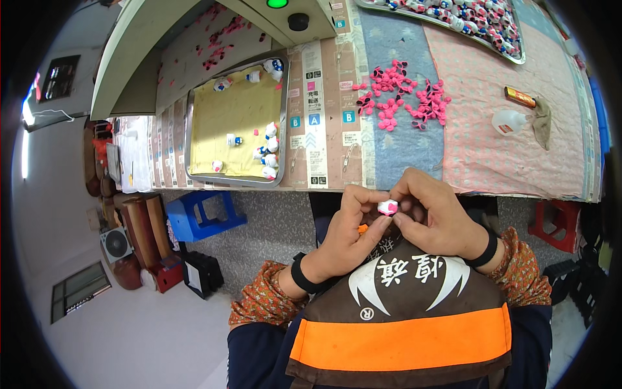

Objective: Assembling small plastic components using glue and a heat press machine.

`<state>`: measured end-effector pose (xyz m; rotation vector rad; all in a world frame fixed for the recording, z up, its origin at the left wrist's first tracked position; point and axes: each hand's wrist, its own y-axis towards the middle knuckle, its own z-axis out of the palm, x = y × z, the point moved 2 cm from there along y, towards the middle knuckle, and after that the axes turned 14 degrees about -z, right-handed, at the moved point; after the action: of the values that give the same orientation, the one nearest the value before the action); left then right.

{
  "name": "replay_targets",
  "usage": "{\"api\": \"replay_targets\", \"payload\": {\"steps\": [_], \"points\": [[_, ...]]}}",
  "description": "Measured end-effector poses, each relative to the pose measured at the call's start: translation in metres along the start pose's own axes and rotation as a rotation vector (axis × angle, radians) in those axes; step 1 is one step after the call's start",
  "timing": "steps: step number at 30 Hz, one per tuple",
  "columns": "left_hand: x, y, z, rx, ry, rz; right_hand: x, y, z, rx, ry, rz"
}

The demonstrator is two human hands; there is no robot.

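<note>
Just off the table's near edge, in front of my apron, a small white toy piece with pink parts (388, 207) is held between both hands. My left hand (346, 236) pinches it from the left with thumb and forefinger. From the right, my right hand (440, 217) grips it the same way, other fingers curled. A small orange bit (363, 229) shows beside my left fingers; I cannot tell what it is. Beyond the hands, a loose pile of small pink parts (389, 97) lies on the blue cloth (385, 42).
A metal tray (283, 97) with a yellow liner holds several white-and-blue toy figures at left, partly under a grey machine housing (139, 58). Another tray (447, 29) full of figures stands far right. A clear bottle (508, 121) and a battery-like cylinder (519, 96) lie on the pink cloth (479, 155).
</note>
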<state>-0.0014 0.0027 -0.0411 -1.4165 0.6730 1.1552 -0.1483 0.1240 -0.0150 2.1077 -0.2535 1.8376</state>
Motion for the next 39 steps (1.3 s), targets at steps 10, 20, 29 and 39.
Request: {"api": "replay_targets", "payload": {"steps": [10, 20, 29, 39], "points": [[-0.0007, 0.0021, 0.0038, -0.048, 0.069, 0.018, 0.0041, -0.0020, 0.0042, -0.013, -0.095, -0.045], [0.0027, 0.0028, 0.0032, -0.041, 0.061, 0.063, 0.0039, -0.0043, 0.0052, -0.027, -0.090, -0.057], [0.0027, 0.0043, 0.0026, -0.032, 0.012, 0.049, 0.0020, -0.0038, 0.0057, -0.017, -0.086, -0.039], [0.0030, 0.0069, 0.0015, -0.043, 0.022, 0.060, 0.0011, -0.0016, 0.0054, -0.014, -0.076, -0.017]]}}
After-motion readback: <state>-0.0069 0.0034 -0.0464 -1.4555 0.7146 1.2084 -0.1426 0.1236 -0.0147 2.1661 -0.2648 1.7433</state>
